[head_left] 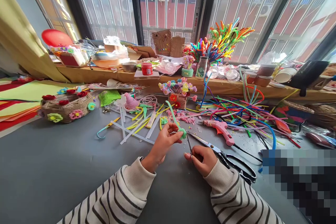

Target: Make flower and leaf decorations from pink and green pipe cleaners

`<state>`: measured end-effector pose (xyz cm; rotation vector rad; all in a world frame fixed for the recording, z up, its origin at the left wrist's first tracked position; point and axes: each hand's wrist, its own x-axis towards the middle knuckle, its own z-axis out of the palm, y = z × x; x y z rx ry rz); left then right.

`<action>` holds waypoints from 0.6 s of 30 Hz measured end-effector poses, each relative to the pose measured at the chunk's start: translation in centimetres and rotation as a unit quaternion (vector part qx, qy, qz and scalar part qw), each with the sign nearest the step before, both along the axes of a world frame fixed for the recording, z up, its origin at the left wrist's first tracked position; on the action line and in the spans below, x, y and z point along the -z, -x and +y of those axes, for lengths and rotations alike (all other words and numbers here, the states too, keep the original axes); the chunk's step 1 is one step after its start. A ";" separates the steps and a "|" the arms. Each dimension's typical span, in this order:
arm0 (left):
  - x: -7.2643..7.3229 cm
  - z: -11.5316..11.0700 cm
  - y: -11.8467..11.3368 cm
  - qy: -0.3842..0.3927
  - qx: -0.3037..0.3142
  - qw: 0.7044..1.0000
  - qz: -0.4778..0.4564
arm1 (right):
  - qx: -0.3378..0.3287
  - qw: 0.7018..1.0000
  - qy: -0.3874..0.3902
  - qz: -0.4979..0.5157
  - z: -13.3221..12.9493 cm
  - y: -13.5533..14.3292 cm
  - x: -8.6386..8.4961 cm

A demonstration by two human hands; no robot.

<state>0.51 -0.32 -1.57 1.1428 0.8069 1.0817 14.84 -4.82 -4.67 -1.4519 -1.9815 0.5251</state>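
Note:
Pinched in my left hand (165,140) is a light green pipe cleaner (172,114), its long end sticking up and its lower end coiled into a small fuzzy knot. My right hand (203,159) is closed round a thin, pointed metal tool (189,143); whether it is small scissors or tweezers I cannot tell. Its tip reaches up close beside the green coil, and contact is unclear. Large black-handled scissors (223,154) lie behind my right hand. A pink hot glue gun (220,131) rests beyond them, its cord running right.
Glue sticks (126,131) and yellow pipe cleaner pieces lie left of centre. A flower-trimmed basket (67,106) sits at the left. Behind are a pot of small flowers (178,99) and tangled pipe cleaners (236,112). A cluttered ledge (110,75) runs below the windows.

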 end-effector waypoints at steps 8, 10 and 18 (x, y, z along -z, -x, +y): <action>0.0 0.0 -0.1 -0.006 -0.014 1.000 0.018 | -0.006 1.000 -0.015 -0.003 0.3 0.2 0.3; 0.0 0.0 0.0 -0.009 -0.022 1.000 0.021 | -0.009 0.999 -0.031 0.000 0.3 0.2 0.4; 0.0 0.2 0.0 -0.016 -0.049 0.998 0.033 | -0.005 0.998 -0.062 -0.005 0.7 0.0 0.9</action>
